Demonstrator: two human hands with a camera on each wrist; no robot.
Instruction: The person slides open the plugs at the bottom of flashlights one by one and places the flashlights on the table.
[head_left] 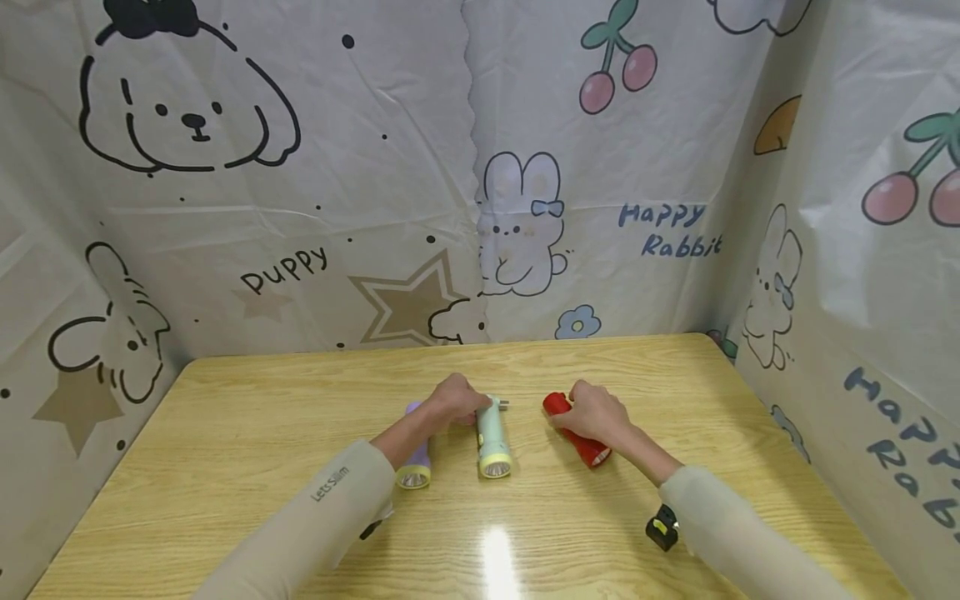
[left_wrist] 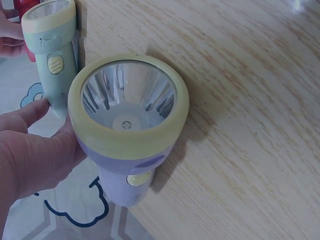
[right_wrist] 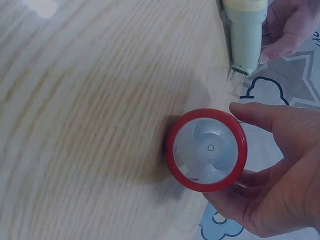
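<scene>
A mint-green flashlight point(head_left: 491, 429) with a pale yellow rim lies mid-table, lens toward me. My left hand point(head_left: 453, 400) pinches its tail end; two metal prongs point(right_wrist: 238, 75) stick out there in the right wrist view. Beneath my left forearm lies a purple flashlight point(left_wrist: 127, 187), its yellow-rimmed lens facing the left wrist camera; the forearm hides part of it in the head view. On the right, my right hand point(head_left: 600, 412) holds a red flashlight point(head_left: 588, 447) at its body, thumb on one side and fingers on the other. The red flashlight lies slanted on the table.
The light wooden table point(head_left: 262, 433) ends at a printed cloth backdrop point(head_left: 405, 200) at the back and sides. A black wrist device point(head_left: 662, 527) shows under my right sleeve. Light glares off the tabletop near the front.
</scene>
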